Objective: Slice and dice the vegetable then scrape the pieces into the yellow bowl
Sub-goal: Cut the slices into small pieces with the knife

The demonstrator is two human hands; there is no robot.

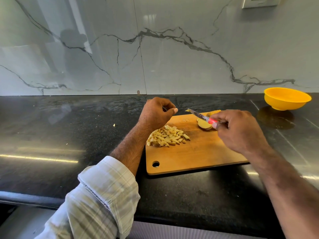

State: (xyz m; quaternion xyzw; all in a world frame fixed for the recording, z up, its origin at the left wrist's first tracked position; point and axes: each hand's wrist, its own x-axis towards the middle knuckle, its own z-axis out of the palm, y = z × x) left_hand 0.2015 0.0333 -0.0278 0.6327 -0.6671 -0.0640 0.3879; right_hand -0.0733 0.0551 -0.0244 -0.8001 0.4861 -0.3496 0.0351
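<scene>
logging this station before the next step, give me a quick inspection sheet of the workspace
surface: black counter, crumbs on it.
job's things: cutting board with diced pile and uncut slices; yellow bowl stands apart at far right.
clutter: stray bit left of board.
grips: right hand holds knife; left hand curled, holds nothing visible.
cables: nothing seen.
surroundings: marble wall, wall plate.
</scene>
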